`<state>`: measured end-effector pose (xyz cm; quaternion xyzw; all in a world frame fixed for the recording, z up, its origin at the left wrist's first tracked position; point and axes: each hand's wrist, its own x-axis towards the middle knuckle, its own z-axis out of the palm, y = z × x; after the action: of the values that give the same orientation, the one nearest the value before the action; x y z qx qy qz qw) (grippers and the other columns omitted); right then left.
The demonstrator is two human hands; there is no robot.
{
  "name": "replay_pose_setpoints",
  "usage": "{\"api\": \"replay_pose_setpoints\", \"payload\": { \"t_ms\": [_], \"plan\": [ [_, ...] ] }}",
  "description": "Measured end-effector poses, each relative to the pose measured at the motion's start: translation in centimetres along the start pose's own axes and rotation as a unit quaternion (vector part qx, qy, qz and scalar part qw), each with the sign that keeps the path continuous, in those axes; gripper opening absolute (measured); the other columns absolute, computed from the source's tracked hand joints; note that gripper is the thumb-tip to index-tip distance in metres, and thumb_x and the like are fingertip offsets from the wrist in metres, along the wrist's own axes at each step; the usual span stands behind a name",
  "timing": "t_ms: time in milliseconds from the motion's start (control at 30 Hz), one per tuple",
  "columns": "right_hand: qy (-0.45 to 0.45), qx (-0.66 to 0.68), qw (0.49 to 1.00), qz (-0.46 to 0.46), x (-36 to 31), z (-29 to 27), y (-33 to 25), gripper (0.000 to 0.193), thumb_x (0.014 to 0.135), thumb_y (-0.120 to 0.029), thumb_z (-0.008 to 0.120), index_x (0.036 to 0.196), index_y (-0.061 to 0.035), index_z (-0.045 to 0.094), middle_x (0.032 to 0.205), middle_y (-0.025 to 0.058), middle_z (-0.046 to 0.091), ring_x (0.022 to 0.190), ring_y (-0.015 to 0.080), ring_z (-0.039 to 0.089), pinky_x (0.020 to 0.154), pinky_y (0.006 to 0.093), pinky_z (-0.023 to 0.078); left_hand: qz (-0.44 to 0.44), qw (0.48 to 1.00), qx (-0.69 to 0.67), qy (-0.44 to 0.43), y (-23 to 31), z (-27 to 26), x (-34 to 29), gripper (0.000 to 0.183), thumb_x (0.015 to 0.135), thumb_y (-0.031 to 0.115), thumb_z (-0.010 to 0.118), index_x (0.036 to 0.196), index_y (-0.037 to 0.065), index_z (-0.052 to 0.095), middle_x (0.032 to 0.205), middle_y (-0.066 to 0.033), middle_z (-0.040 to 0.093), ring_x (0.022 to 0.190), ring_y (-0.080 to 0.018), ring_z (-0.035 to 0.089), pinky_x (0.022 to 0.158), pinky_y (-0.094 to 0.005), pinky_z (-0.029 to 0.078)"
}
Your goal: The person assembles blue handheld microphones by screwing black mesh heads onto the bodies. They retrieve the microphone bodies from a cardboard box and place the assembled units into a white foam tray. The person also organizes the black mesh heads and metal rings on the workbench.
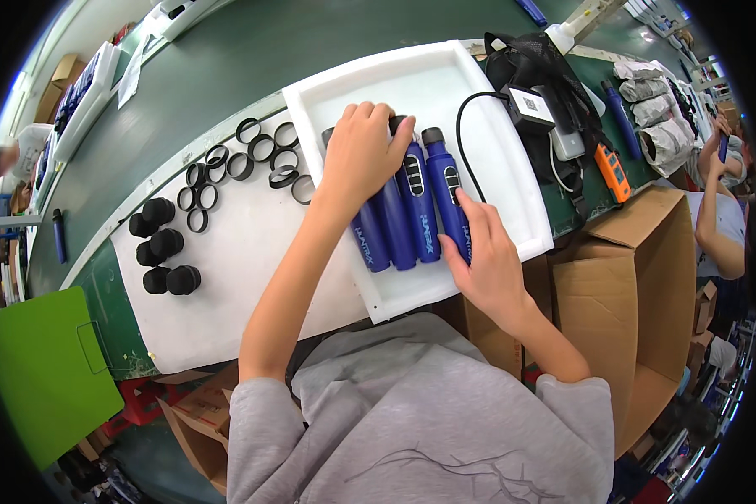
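Several blue cylindrical devices (418, 206) lie side by side in a white foam tray (420, 76). They have dark ends, and grey button panels show on two of them. My left hand (361, 151) reaches over the far ends of the left ones, its fingers curled round and its thumb beside a black end cap (398, 124); it hides part of them. At the near end of the rightmost blue device (443, 172), my right hand (491, 269) closes its thumb and fingers about the body.
Black rings (262, 149) and black caps (166, 243) are spread on a white sheet (252, 252) at left. Right of the tray are a black mesh bag (533, 63), a cabled white box (529, 107) and an orange meter (613, 174). An open cardboard box (596, 294) stands near right; another person works beyond.
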<state>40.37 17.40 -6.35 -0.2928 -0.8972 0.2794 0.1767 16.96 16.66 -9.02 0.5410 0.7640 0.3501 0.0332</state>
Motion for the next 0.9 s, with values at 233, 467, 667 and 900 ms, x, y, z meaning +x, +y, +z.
{"api": "replay_pose_setpoints", "payload": {
  "t_ms": [233,467,667,900],
  "plan": [
    [0.022,0.016,0.999,-0.041,0.0,0.1,1.1,0.057,0.090,-0.009,0.068,0.142,0.0015,0.046,0.122,0.0240,0.057,0.103,0.0400,0.062,0.087,0.0445,0.052,0.048,0.994,0.068,0.066,1.5,-0.6,-2.5,0.029,0.096,0.027,0.064,0.100,0.000,0.070,0.090,-0.0143,0.069,0.089,-0.0303,0.062,0.086,-0.0420,0.045],
    [-0.043,-0.055,0.997,-0.043,1.0,-0.9,0.5,0.060,0.093,-0.021,0.069,0.146,-0.0033,0.046,0.115,0.0249,0.058,0.092,0.0408,0.065,0.079,0.0446,0.055,-0.015,0.995,0.047,0.084,-1.1,-0.8,-2.3,0.028,0.093,0.026,0.066,0.101,-0.001,0.069,0.087,-0.0147,0.068,0.085,-0.0310,0.061,0.081,-0.0431,0.045],
    [-0.034,-0.049,0.997,-0.045,1.1,-0.9,0.7,0.059,0.092,-0.023,0.070,0.143,-0.0020,0.050,0.111,0.0236,0.059,0.088,0.0387,0.066,0.074,0.0425,0.056,-0.018,0.996,0.059,0.066,1.1,-1.0,-4.0,0.027,0.093,0.026,0.066,0.102,0.000,0.068,0.091,-0.0147,0.069,0.090,-0.0319,0.064,0.085,-0.0430,0.046],
    [0.050,-0.067,0.996,0.018,2.0,-2.8,0.4,0.042,0.090,-0.021,0.072,0.123,-0.0003,0.057,0.103,0.0184,0.059,0.078,0.0359,0.067,0.068,0.0426,0.055,0.043,0.999,0.024,0.020,2.0,-0.5,-1.6,0.039,0.093,0.030,0.068,0.115,-0.002,0.067,0.105,-0.0177,0.068,0.100,-0.0331,0.062,0.091,-0.0425,0.046]
  ]
}}
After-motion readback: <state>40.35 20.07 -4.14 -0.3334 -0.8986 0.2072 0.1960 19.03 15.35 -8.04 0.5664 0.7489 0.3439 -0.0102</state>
